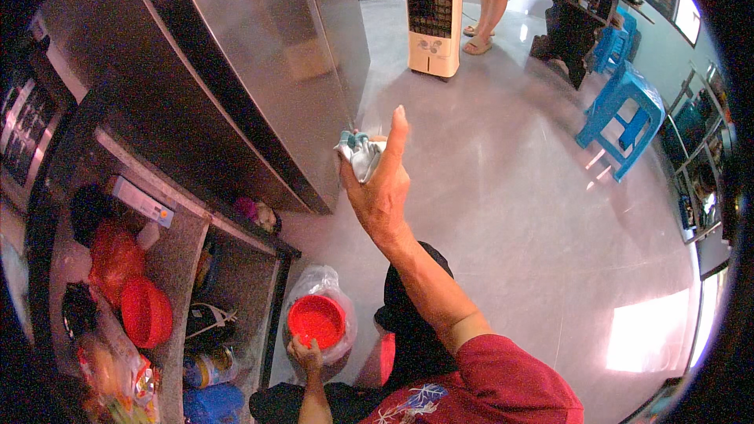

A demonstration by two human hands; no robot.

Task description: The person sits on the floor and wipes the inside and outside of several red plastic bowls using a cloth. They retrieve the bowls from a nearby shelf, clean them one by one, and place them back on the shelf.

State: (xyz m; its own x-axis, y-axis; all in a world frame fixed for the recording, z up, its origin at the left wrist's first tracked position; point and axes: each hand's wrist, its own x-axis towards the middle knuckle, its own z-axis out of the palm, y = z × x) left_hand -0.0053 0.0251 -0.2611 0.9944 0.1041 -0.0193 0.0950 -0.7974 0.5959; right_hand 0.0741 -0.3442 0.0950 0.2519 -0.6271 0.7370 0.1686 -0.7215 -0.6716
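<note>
My right hand [382, 192] reaches forward, its fingers curled round a crumpled white and teal cloth [363, 159] while the thumb sticks out. The cloth is at the edge of a tall stainless-steel refrigerator [259, 39]; whether it touches the metal I cannot tell. Low beside my leg, my left hand [305, 353] grips the near rim of a round red plastic bowl [318, 320]. Behind and around the bowl sits a clear plastic bag [320, 276]. What the bowl holds, if anything, cannot be made out.
Open shelves [192, 243] at left hold red bags, a red basket [147, 312] and packages. Farther off, another person's legs [490, 0] stand beside a white and black air cooler [432, 23]. Blue plastic stools [624, 114] and a dark table are at right. Grey floor [518, 188] stretches between.
</note>
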